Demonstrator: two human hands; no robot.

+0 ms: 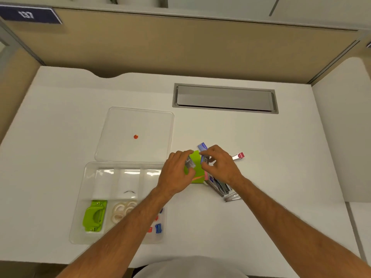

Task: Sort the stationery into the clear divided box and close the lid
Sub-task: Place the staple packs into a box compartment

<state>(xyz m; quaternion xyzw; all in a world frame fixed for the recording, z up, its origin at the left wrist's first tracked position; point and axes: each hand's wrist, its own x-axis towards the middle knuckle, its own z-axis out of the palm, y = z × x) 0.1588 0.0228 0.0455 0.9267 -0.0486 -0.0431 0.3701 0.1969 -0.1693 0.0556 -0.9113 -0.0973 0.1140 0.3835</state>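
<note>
Stationery lies in a small heap on the white desk [261, 147] just right of the clear divided plastic box [80, 207] — green sticky notes [195, 161], silver clips [224, 190]. The left hand [176, 173] pinches a small grey packet [189, 163]; the right hand [222, 165] pinches a blue packet [202, 147]. The clear lid [134, 125] lies flat behind the box.

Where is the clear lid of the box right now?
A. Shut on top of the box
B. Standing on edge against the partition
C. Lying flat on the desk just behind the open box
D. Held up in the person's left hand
C: the clear lid, marked by a red dot, lies flat on the white desk just behind the open divided box.
</note>
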